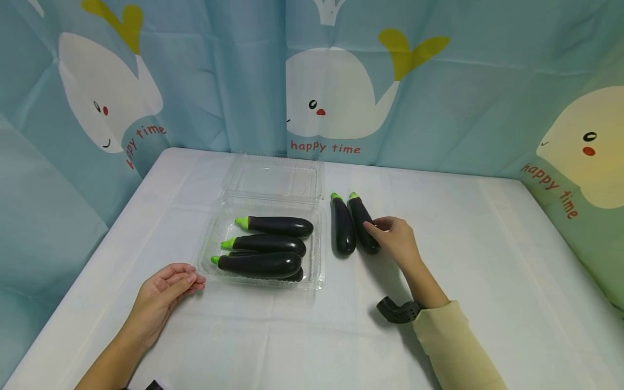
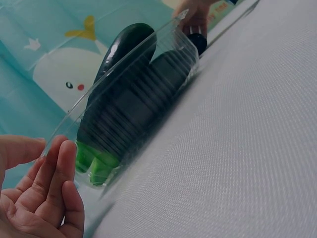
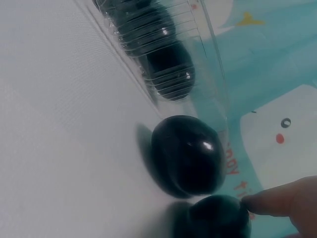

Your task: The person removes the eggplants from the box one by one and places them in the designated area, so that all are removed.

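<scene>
Your left grip (image 1: pixel 163 292) pinches the near-left corner of the clear container (image 1: pixel 319 246), presumably to steady it, while your right grip (image 1: pixel 397 241), half spread, holds the rightmost eggplant (image 1: pixel 359 212) around its middle, likely for balance, on the desk (image 1: pixel 487 281) right of the container.

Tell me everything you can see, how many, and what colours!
Eggplants in box: at least four, black with green ends, partly stacked
Loose eggplants: two, black with green ends, right of the box
Box: one, clear, on the table, lid open
Table: one, white, under everything
Curtain: count unclear, mostly blue, around the table
Whales: three, white, printed on the curtain, with red words
Band: one, black, right wrist
Black bit: one, bottom edge, mostly cut off
Sleeve: one, pale yellow, right arm
Left hand: one, at the box's near left corner
Right hand: one, pinching the right loose eggplant
</scene>
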Available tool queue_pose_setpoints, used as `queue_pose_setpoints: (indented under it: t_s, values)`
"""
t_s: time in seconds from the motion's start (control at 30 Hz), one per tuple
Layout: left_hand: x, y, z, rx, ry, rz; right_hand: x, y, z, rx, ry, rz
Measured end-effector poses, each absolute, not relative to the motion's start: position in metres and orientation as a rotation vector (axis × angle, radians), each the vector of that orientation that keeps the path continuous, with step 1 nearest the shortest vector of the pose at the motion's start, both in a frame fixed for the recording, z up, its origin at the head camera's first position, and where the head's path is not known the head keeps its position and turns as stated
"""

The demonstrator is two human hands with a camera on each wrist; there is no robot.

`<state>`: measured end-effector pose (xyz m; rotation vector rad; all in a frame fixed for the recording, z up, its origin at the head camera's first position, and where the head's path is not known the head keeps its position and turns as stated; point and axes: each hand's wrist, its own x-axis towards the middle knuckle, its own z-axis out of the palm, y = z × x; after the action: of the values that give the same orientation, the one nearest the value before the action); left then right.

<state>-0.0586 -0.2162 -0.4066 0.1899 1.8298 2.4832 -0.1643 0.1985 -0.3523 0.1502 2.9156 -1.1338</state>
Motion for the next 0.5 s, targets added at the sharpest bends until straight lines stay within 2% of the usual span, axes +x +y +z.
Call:
queue_pose_setpoints:
  t_s: [0.3,0.5]
  values:
    - [-0.058,-0.216,-0.406,0.183,1.841,2.473,-0.165,0.2,-0.352,0.17,2.955,-1.108]
    - [-0.058,-0.216,-0.407,0.192,1.844,2.472,-0.163,0.198,-0.336,0.111,2.984,-1.167]
